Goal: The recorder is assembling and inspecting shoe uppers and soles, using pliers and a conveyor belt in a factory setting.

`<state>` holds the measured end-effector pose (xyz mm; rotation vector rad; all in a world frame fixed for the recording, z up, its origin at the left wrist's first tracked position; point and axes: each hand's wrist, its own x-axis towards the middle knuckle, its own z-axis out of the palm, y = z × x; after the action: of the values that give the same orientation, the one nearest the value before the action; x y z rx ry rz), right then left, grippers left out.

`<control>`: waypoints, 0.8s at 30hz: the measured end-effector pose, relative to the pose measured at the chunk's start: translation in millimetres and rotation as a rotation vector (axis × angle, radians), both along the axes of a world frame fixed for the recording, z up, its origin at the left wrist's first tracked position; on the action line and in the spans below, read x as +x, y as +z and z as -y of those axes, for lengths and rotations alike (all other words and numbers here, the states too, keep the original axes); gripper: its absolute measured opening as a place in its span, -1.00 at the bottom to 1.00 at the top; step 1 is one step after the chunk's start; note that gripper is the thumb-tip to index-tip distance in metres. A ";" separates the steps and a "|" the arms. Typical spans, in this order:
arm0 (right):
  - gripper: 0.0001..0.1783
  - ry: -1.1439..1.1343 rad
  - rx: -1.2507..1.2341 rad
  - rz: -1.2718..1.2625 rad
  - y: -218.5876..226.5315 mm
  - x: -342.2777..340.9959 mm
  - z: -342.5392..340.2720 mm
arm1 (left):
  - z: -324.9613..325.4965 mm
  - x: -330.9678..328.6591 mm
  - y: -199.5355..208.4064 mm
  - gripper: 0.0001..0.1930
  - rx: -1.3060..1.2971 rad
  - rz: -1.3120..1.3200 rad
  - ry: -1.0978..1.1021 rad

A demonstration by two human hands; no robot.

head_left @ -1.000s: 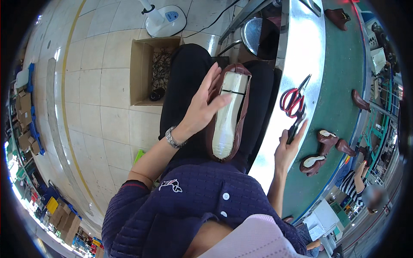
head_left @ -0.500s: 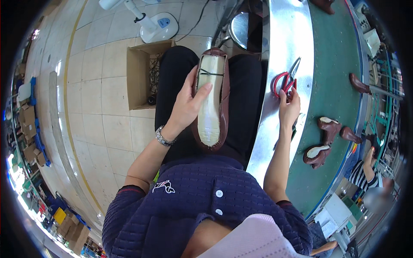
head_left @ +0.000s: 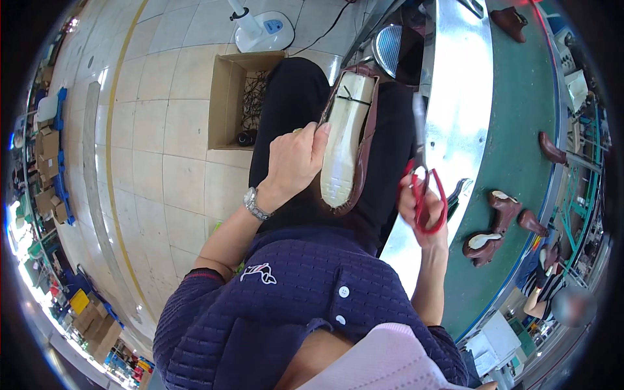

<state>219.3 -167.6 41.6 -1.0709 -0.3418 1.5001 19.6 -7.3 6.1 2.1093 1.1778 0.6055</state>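
Note:
A brown shoe upper (head_left: pixel 368 140) rests sole side up on my lap, with a pale insole (head_left: pixel 343 146) showing along its underside. Near its toe or heel end at the top, a short black tie (head_left: pixel 353 97) crosses the insole. My left hand (head_left: pixel 292 159) grips the shoe's left edge, thumb lying on the insole. Over the metal ledge's left side, my right hand (head_left: pixel 421 211) holds red-handled scissors (head_left: pixel 430 201), their blades pointing away from me and slightly blurred. The scissors are apart from the shoe.
An open cardboard box (head_left: pixel 224 104) with dark tangled strands stands on the floor to the left. On the right run a shiny metal ledge (head_left: pixel 460 97) and a green conveyor belt (head_left: pixel 504 130) bearing several brown shoe uppers (head_left: pixel 502 208). A round-topped stool (head_left: pixel 398 52) stands ahead. A co-worker (head_left: pixel 546 292) sits across the belt.
My right hand has lifted the scissors off the metal ledge and brought them nearer to my body. The shoe is tilted a little, and my left hand has shifted its grip to the edge.

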 end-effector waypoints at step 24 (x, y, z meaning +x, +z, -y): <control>-0.68 0.040 -0.140 0.540 13.9 -39.4 4.9 | -19.8 21.7 9.3 -0.67 0.220 0.181 0.025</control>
<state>179.9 -172.6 55.4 -1.5883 -0.6410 1.2632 41.3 12.5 15.4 2.1683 1.0783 0.9551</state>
